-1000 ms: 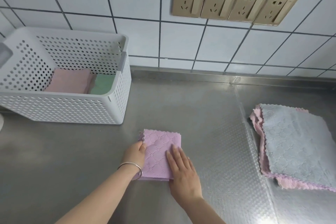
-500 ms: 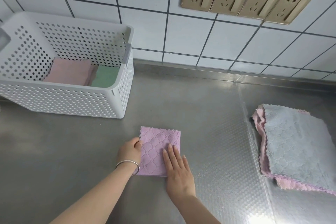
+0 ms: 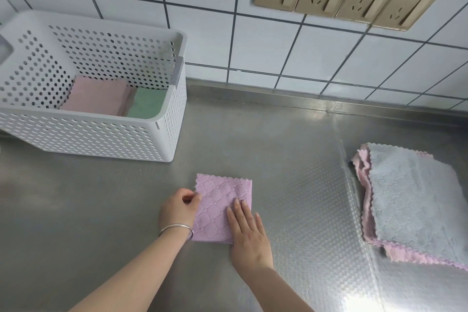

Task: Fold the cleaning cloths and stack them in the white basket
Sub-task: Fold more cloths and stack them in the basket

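shiny metal counter (image 3: 253, 139) holds my folded purple cloth (image 3: 220, 206), soft, light and floppy. my left hand (image 3: 178, 209) pinches its left edge, my right hand (image 3: 247, 233) lies flat on it. i should lift both sides together toward the white basket (image 3: 162, 134).

Folded purple cloth (image 3: 222, 206) flat near white basket (image 3: 101, 139).

Left hand (image 3: 178, 206) fingers now curled, pinching purple cloth (image 3: 222, 206) left edge — previously resting beside it.
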`<state>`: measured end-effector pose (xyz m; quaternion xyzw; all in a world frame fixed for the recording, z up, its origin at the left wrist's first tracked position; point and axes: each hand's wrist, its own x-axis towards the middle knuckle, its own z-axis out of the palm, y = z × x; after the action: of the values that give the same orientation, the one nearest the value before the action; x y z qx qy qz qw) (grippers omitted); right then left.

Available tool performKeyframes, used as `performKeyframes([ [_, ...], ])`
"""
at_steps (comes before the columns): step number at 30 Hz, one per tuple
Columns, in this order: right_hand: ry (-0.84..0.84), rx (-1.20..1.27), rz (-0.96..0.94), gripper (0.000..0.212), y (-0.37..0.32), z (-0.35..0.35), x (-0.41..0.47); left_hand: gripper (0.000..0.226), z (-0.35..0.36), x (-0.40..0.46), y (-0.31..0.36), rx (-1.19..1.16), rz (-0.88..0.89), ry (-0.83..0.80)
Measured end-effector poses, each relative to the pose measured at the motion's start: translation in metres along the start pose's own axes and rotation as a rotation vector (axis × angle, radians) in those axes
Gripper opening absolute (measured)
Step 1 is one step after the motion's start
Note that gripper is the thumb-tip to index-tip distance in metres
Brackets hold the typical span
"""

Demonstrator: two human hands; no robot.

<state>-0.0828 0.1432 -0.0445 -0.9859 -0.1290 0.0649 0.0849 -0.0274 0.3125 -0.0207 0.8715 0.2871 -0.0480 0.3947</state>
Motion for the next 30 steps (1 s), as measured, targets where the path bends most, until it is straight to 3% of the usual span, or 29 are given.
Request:
performKeyframes([
  [9,-0.038,-0.005,-0.046,0.075,-0.001,-0.008,0.001,0.009,0.001,0.007,0.0,0.173,-0.023,-0.021],
  [11,0.004,0.011,-0.067,0.073,-0.001,-0.017,0.0,0.008,0.002,0.002,0.0,0.256,0.159,0.082],
  [13,0.062,0.034,-0.08,0.066,-0.002,-0.027,0.003,0.017,0.006,-0.002,0.0,0.331,0.45,0.154],
  [15,0.089,0.027,-0.056,0.058,-0.003,-0.031,0.012,0.037,0.011,-0.005,-0.003,0.456,0.651,0.109],
  [18,0.049,-0.011,0.029,0.056,-0.001,-0.027,0.032,0.062,0.024,-0.008,-0.009,0.648,0.78,-0.061],
  [22,0.024,-0.048,0.086,0.059,0.008,-0.011,0.039,0.065,0.034,-0.007,-0.017,0.731,0.759,-0.155],
  [30,0.025,-0.03,0.086,0.063,0.015,0.002,0.036,0.067,0.038,-0.007,-0.017,0.723,0.697,-0.161],
])
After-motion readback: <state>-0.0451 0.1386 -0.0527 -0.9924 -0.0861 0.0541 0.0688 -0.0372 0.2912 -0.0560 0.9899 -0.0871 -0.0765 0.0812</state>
